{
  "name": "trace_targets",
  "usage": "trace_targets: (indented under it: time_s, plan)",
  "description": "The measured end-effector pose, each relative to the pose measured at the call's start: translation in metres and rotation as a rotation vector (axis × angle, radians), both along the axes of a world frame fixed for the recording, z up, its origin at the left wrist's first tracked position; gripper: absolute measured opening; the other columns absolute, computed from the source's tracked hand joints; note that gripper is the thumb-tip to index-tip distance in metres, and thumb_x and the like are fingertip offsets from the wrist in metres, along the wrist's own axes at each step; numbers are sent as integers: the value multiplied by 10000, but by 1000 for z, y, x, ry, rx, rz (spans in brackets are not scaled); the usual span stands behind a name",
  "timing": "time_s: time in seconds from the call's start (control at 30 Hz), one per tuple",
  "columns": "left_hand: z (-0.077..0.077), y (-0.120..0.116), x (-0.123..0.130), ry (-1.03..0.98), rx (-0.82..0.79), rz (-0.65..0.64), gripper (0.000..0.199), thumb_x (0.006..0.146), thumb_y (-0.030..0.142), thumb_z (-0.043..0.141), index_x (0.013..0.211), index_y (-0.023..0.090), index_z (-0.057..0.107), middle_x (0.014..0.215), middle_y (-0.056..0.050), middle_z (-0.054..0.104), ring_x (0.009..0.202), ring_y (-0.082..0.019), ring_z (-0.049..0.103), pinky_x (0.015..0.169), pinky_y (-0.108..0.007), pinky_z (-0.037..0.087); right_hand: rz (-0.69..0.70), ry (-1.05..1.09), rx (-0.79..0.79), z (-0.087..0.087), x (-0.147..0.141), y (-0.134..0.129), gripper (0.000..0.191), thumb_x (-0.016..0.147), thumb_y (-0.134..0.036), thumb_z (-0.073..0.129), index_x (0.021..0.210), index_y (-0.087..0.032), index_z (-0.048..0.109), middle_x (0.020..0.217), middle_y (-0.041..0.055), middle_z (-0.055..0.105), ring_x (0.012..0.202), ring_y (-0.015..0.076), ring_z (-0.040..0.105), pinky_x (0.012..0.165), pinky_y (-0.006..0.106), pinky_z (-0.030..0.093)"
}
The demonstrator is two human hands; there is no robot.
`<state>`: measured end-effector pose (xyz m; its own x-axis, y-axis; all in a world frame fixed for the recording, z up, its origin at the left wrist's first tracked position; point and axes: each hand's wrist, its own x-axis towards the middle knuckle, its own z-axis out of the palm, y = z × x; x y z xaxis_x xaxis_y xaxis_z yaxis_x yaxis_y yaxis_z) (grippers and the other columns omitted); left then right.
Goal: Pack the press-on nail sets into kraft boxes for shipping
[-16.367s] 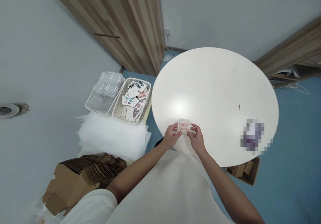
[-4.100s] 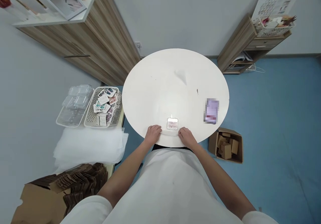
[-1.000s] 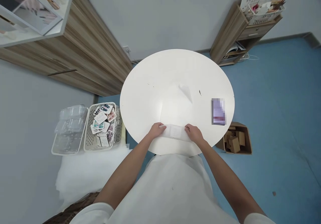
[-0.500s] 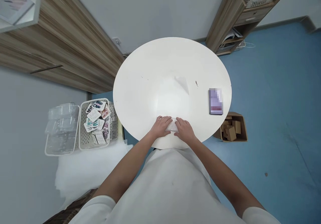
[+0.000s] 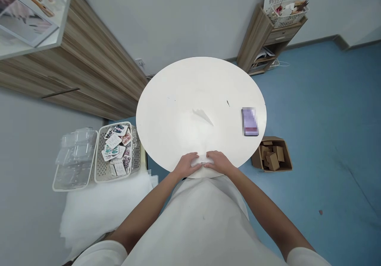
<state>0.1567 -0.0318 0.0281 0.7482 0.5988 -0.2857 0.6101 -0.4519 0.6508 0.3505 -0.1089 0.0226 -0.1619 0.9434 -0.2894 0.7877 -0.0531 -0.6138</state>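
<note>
A small, whitish translucent packet lies at the near edge of the round white table. My left hand grips its left end, fingers on the far side and thumb on the near side. Its right end is held the same way by my right hand. The packet's contents cannot be made out. Beyond my hands, a thin translucent sheet rests on the tabletop, partly raised. A purple box-like item, blurred out, lies at the table's right side.
Left of the table stand a white basket of carded hair clips, a basket of clear plastic boxes and white sheets. A carton of small brown boxes is on the floor at right. Cabinets stand behind.
The view has shifted. The packet is nearer the table's near edge and looks narrower front to back, with both hands still on it. The thin sheet has shifted left and changed shape.
</note>
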Motion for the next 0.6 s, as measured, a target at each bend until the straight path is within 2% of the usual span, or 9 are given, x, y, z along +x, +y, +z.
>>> trace_targets:
  time_s: [0.07, 0.13, 0.3, 0.43, 0.6]
  plan:
    - [0, 1, -4, -13, 9, 50, 391, 764, 474, 467, 1038, 213, 562, 1169, -67, 513, 1052, -210, 491, 882, -335, 391, -70, 19, 33, -2, 2, 6, 335, 730, -508, 528, 910, -225, 540, 962, 47, 581, 888, 195, 526, 737, 306, 392]
    - [0, 7, -8, -9, -19, 92, 361, 783, 465, 441, 1004, 219, 584, 1083, -62, 557, 987, -200, 524, 841, -323, 414, -118, 28, 30, -3, 4, 14, 321, 715, -508, 546, 862, -224, 567, 934, 43, 578, 873, 188, 527, 732, 304, 396]
    - [-3, 25, -19, 18, -133, 231, 334, 825, 431, 343, 824, 219, 600, 823, -23, 625, 766, -175, 559, 671, -267, 415, -245, 208, -101, -2, 13, 33, 257, 735, -444, 523, 876, -238, 582, 884, 16, 600, 800, 161, 547, 670, 270, 405]
    - [-12, 31, -25, 101, -121, 342, 343, 810, 430, 342, 638, 198, 526, 606, 2, 541, 586, -150, 495, 553, -250, 348, -428, 369, -157, -8, 19, 39, 244, 701, -421, 528, 848, -231, 573, 851, -4, 600, 744, 150, 535, 609, 250, 394]
    - [-23, 31, -28, 191, -84, 456, 292, 787, 393, 385, 581, 192, 438, 557, 5, 471, 555, -144, 465, 508, -241, 303, -610, 290, -152, -21, 20, 44, 179, 699, -375, 495, 678, -199, 524, 656, -18, 530, 602, 129, 459, 537, 242, 348]
